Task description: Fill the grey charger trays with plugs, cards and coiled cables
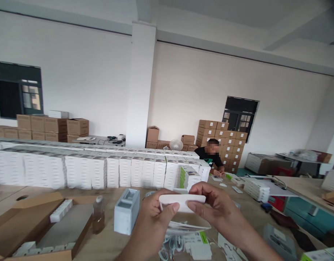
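Both my hands grip an open white cardboard box (184, 203) in front of me, with its flap raised towards me. My left hand (153, 217) has its thumb pressed on the flap's left part. The thumb of my right hand (217, 204) presses on the flap's right part, its fingers curled behind. The box's inside is partly visible below the flap; its contents cannot be made out. Under the hands lie coiled pale cables (171, 248) and flat white-and-green boxes (198, 248). Left of my left hand stands a block of pale grey trays (126, 214).
A bottle of brown liquid (98, 215) stands beside an open brown carton (81, 232) holding small white blocks. Long rows of stacked white boxes (85, 170) line the table's far side. A co-worker (210, 156) leans over the table beyond. A clear plastic box (280, 241) sits at right.
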